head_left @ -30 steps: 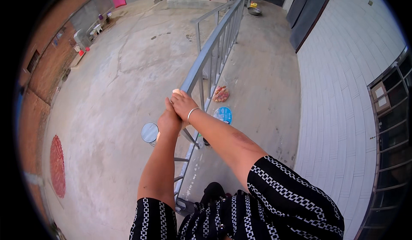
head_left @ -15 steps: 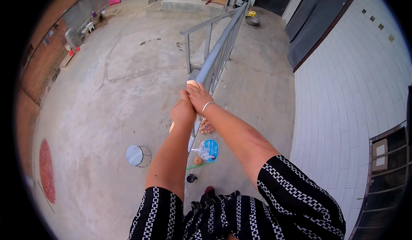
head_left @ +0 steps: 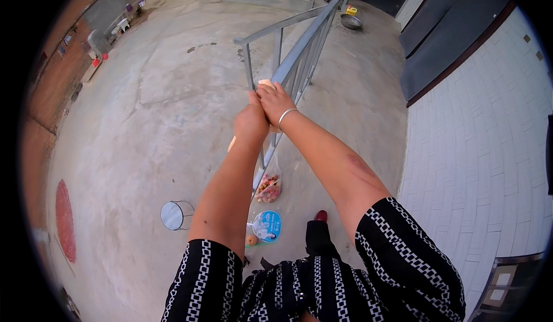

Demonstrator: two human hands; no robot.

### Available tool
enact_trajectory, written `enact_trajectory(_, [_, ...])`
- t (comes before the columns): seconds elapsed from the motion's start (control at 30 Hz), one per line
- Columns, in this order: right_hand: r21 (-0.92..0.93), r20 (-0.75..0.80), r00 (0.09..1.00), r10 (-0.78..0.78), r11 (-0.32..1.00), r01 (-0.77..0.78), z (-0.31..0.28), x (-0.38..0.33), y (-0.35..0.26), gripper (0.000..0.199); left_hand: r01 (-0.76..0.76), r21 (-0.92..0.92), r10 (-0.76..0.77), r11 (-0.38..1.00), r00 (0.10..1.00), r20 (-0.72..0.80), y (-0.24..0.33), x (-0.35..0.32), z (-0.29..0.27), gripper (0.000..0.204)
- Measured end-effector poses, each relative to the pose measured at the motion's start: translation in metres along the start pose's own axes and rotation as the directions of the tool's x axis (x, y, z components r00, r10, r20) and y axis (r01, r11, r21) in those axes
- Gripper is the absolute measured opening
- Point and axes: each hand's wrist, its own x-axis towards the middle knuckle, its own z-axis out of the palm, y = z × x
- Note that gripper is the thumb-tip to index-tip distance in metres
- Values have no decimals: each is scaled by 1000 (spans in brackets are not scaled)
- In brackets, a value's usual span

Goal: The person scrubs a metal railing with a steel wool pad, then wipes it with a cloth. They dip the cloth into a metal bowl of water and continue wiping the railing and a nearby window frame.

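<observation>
Both my hands are together on a grey metal railing (head_left: 305,38), arms stretched out ahead. My left hand (head_left: 252,120) is closed around the handrail. Overlapping it on the right, my right hand (head_left: 274,104), with a silver bangle at the wrist, is also closed over the rail. A peach-coloured cloth (head_left: 265,82) pokes out past the right hand's fingers, and a similar pale edge shows left of the left hand. Most of it is hidden under my palms.
Below the railing are a clear bag of round pinkish items (head_left: 268,187), a blue-and-white hand fan (head_left: 267,226) and a round tan item (head_left: 251,240). A round-topped stool (head_left: 172,216) stands left. A white brick wall (head_left: 478,161) runs along the right; a metal basin (head_left: 351,22) lies farther ahead.
My hands have moved forward along the railing with the cloth. The fan and bag sit farther left beneath me, and a dark red shoe has stepped into view.
</observation>
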Motion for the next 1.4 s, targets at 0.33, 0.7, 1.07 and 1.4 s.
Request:
enact_trajectory(0.33, [-5,91,992,-84,996,85,40,64,153,28,68,151,-68,986,998,-9,71,137,68,65])
enact_trajectory(0.7, [-8,47,996,-77,997,78,88,141,340,26,38,126,-35,991,999,-27,150,311,147,60])
enact_trajectory(1.07, [82,73,997,-34,996,28,149,224,545,29,19,-21,-18,1000,1000,24,229,502,242,67])
enact_trajectory(1.4, [6,85,993,-79,997,79,175,228,597,38,44,10,-45,999,989,144,254,537,272,64])
